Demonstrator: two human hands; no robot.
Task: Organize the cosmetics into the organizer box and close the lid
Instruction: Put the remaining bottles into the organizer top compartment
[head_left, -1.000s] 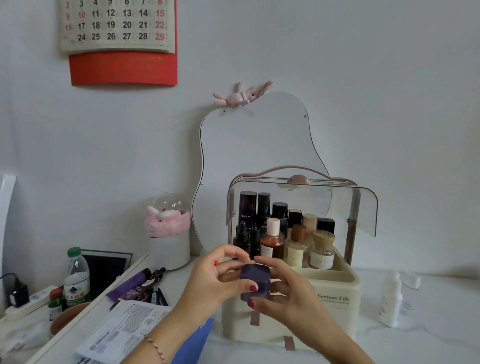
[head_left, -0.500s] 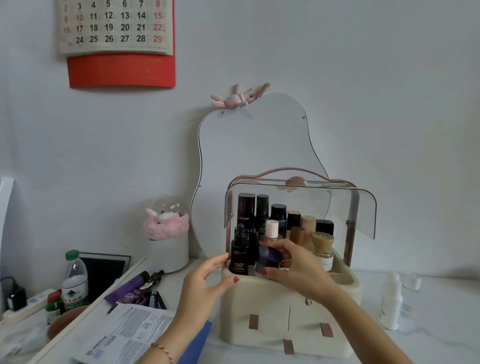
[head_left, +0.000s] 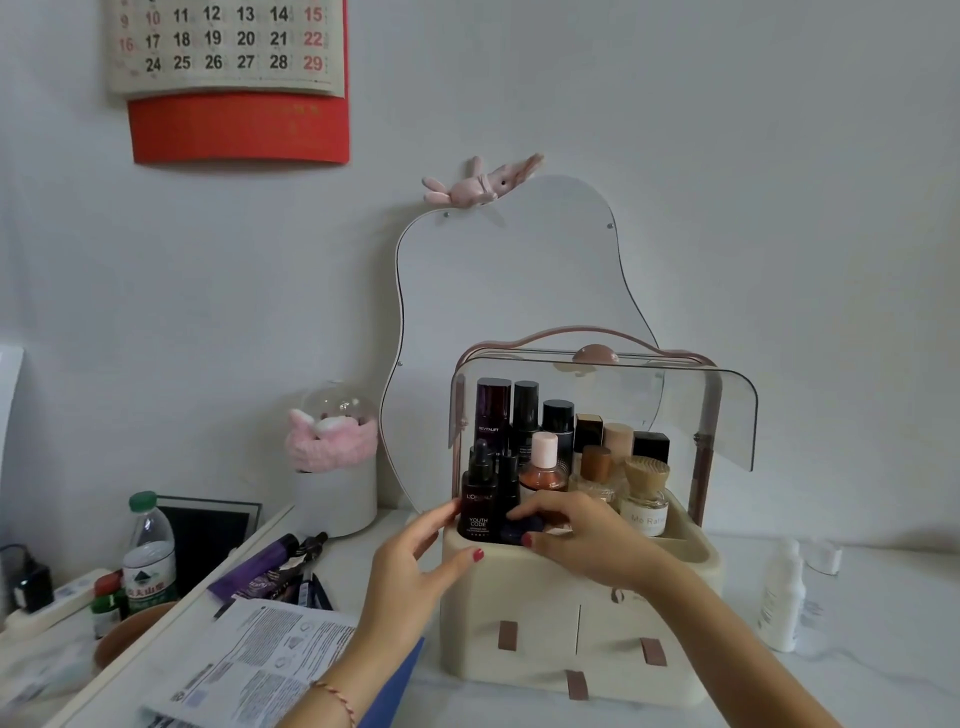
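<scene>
Now right hand (head_left: 587, 535) grip curled round upright purple jar (head_left: 521, 530) in organizer box (head_left: 571, 613); left hand (head_left: 415, 566) slack.

You have a cream organizer box (head_left: 519, 613) with brown drawer tabs (head_left: 507, 635) and a clear lid (head_left: 727, 415). The dropper bottle (head_left: 480, 499) is black, the small jar (head_left: 519, 530) dark purple. Your nails (head_left: 478, 555) are red; the calendar backing (head_left: 239, 130) is too.

Head-worn view, forward and down, close to organizer box (head_left: 576, 618)
</scene>
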